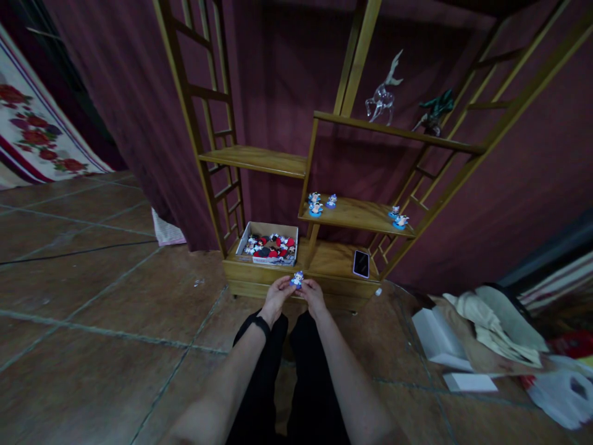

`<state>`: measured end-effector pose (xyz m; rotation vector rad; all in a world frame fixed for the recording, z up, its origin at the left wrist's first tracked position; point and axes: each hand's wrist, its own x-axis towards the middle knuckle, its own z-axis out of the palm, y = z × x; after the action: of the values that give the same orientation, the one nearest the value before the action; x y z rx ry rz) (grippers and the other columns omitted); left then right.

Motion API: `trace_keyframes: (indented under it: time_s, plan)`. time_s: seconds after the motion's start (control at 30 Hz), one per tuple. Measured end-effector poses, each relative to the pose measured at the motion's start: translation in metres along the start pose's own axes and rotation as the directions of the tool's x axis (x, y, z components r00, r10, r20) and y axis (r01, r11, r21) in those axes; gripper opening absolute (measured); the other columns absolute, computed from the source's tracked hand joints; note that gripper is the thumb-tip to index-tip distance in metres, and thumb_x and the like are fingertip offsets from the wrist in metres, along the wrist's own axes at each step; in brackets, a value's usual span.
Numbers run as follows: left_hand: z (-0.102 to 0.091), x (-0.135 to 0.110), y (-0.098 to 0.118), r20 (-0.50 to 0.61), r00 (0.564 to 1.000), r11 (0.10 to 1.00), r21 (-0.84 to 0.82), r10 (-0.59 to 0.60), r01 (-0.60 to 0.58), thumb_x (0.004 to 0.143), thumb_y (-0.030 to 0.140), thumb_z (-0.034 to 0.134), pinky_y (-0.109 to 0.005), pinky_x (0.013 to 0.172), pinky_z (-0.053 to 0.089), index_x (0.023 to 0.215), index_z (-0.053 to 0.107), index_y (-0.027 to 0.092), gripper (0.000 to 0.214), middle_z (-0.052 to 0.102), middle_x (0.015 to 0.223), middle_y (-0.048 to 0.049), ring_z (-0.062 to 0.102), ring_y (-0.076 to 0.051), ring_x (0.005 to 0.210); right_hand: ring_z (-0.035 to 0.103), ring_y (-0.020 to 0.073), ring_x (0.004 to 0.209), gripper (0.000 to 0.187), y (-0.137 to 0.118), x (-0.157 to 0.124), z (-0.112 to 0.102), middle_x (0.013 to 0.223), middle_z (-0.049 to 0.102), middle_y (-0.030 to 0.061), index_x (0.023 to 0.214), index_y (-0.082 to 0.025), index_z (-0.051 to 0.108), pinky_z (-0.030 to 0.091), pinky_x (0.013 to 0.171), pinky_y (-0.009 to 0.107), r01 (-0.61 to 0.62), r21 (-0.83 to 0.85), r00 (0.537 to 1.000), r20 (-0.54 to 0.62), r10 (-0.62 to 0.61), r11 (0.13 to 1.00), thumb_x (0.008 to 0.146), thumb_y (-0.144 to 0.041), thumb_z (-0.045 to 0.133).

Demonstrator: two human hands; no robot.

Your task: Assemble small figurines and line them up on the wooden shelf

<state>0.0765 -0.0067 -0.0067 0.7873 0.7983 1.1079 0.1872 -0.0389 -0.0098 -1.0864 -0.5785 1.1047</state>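
My left hand (278, 293) and my right hand (312, 293) meet in front of the wooden shelf unit (259, 159), both pinched on one small blue and white figurine (297, 279). A cardboard box (269, 243) full of several red, black and white figurines sits on the bottom board just beyond my left hand. Three blue figurines (320, 203) stand at the left end of the middle shelf (356, 216), and two more (398, 217) at its right end.
A phone (361, 263) lies on the bottom board to the right. A glass deer (383, 93) and a dark green ornament (434, 112) stand on the upper shelf. White boxes, paper and cloth (482, 334) lie on the tiled floor at the right.
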Motion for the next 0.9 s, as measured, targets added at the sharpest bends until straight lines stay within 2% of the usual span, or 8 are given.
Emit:
trace_keyframes:
  time_s: [0.2,0.5,0.67,0.9]
  plan:
    - [0.000,-0.002,0.003,0.047,0.998,0.999,0.009,-0.044,0.043,0.045,0.017,0.081,-0.031,0.080,0.044,0.089,0.065,0.012,0.047,0.069,0.082,-0.0077,0.063,-0.016,0.077,0.063,0.0143,0.065,0.028,-0.004,-0.004,0.002,0.067,0.065,0.0004,0.065,-0.018,0.058,0.053,0.066,0.031,-0.006,-0.002,1.000,-0.012,0.006,1.000,0.055,-0.039,0.072]
    - [0.002,-0.003,0.003,0.062,0.998,1.000,0.028,-0.010,0.008,0.044,0.018,0.081,-0.032,0.079,0.044,0.083,0.062,0.014,0.044,0.068,0.081,-0.0056,0.062,-0.017,0.077,0.063,0.0145,0.067,0.028,-0.012,-0.011,0.005,0.073,0.066,0.0012,0.068,-0.018,0.059,0.052,0.066,0.030,-0.015,-0.040,1.000,0.010,0.015,0.999,0.056,-0.040,0.071]
    - [-0.001,-0.001,0.000,0.043,0.999,1.000,0.027,0.003,-0.004,0.045,0.018,0.081,-0.032,0.079,0.044,0.085,0.062,0.014,0.045,0.068,0.081,-0.0054,0.062,-0.016,0.076,0.064,0.0151,0.066,0.031,-0.012,-0.009,0.003,0.076,0.067,0.0019,0.077,-0.019,0.060,0.052,0.065,0.031,-0.039,0.015,0.999,0.000,0.039,0.999,0.057,-0.039,0.072]
    - [-0.002,-0.001,0.000,0.018,1.000,0.999,0.031,0.013,-0.014,0.043,0.017,0.081,-0.033,0.081,0.043,0.086,0.061,0.014,0.047,0.067,0.081,-0.0052,0.062,-0.016,0.078,0.064,0.0150,0.068,0.029,-0.010,-0.007,0.003,0.074,0.067,0.0020,0.075,-0.018,0.061,0.052,0.068,0.030,-0.052,0.007,0.999,0.015,0.052,0.999,0.057,-0.038,0.072]
